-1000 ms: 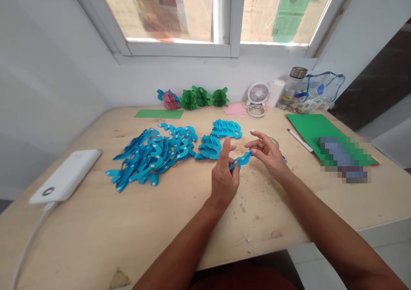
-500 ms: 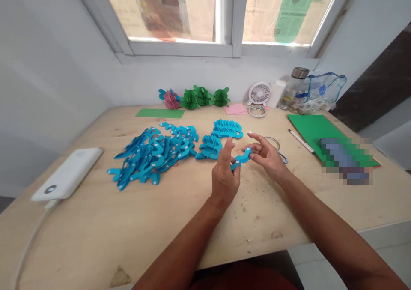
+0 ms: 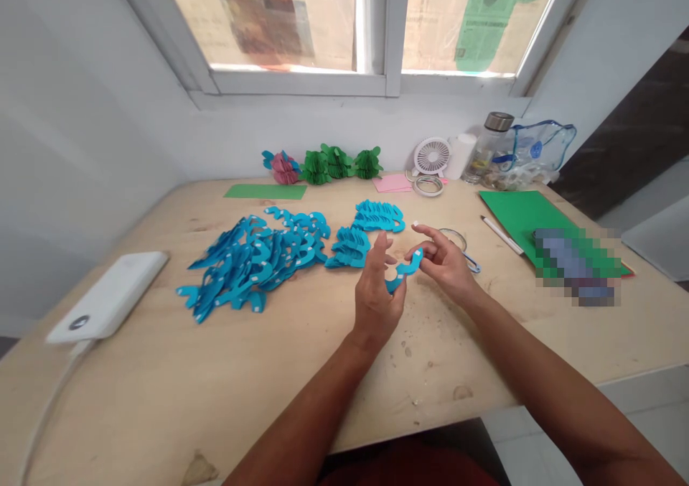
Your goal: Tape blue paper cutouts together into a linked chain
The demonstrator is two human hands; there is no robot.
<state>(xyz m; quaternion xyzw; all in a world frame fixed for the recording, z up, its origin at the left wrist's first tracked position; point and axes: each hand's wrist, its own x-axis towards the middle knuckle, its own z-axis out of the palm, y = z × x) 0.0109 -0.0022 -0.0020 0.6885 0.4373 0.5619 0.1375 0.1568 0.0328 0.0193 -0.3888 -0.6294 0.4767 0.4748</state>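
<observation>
On my head feed: left hand (image 3: pixel 375 285) grasps the near end of a blue paper strip (image 3: pixel 410 265) between thumb and fingers, index finger pointing up. Right hand (image 3: pixel 444 260) pinches the strip's far end, index finger stretched out with a small white bit (image 3: pixel 415 223) at its tip. Strip is wavy, carries white squares, and sits between the two hands, above the desk (image 3: pixel 301 371). I read a wire-like ring (image 3: pixel 455 237) and a blue-grey handle-like part (image 3: pixel 474 264) just behind the right hand, but it's partly covered, so I can't say what it is. Left of the hands I have a big loose pile of blue cut pieces (image 3: pixel 258 256), also dotted white; near the left hand's fingers, a pleated blue stack (image 3: pixel 349 248), with a second blue stack (image 3: pixel 378 217) behind it. Back edge, left to right: pink paper ball (image 3: pixel 284 168), green paper balls (image 3: pixel 336 163), fan (image 3: pixel 432 156), bottle (image 3: pixel 486 148). Tape roll (image 3: pixel 428 186) lies in front of the fan. Right side: white pen (image 3: pixel 502 235) beside a green sheet (image 3: pixel 522 213). Far left: white power bank (image 3: pixel 110 292), cable plugged in.
</observation>
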